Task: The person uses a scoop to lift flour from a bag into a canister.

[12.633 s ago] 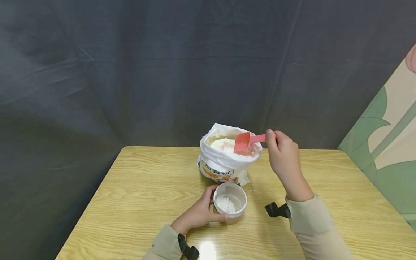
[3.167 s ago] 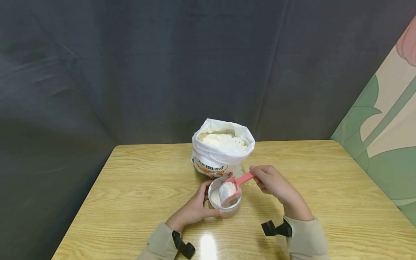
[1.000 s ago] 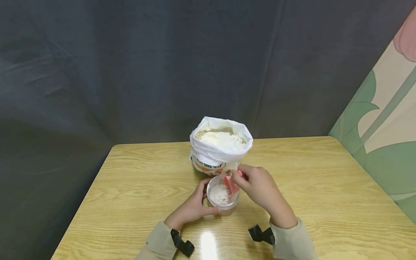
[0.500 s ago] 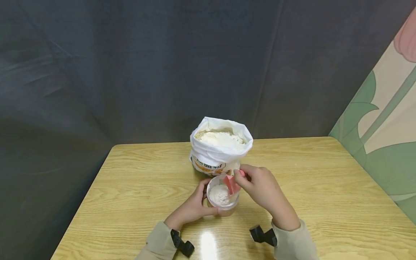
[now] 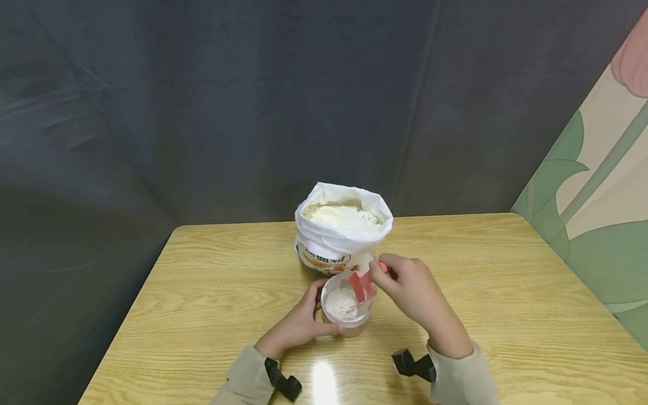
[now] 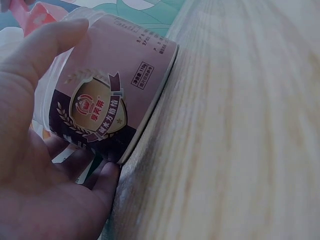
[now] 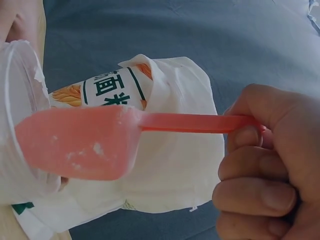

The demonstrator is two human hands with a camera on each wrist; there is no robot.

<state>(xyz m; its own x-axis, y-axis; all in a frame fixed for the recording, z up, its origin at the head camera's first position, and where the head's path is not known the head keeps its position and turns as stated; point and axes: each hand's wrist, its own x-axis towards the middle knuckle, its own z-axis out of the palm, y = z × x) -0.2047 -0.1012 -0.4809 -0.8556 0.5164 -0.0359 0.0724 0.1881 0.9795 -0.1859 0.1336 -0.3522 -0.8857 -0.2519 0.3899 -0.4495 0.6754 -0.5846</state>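
My left hand (image 5: 298, 323) grips a clear plastic tub (image 6: 107, 85) with a printed label, thumb near its rim and fingers round its far side. White flour (image 5: 340, 305) lies inside the tub. With thumb and curled fingers, my right hand (image 5: 412, 287) pinches the handle of a pink scoop (image 7: 85, 142). The scoop is tipped on its side at the tub's right rim, its front end reaching into the opening. Only a dusting of flour clings to it in the right wrist view. Just behind the tub stands an open white flour bag (image 5: 344, 243) with rolled edges.
All this stands on a wooden table (image 5: 217, 292). A dark cloth (image 5: 304, 101) hangs behind the far table edge. On the right is a panel (image 5: 602, 225) painted with leaves and a pink flower.
Earlier the scoop was at the bag, then held flour over the tub; it has since been tipped and emptied. The tub holds more flour. Lately the right hand shifted slightly right; the left keeps its hold.
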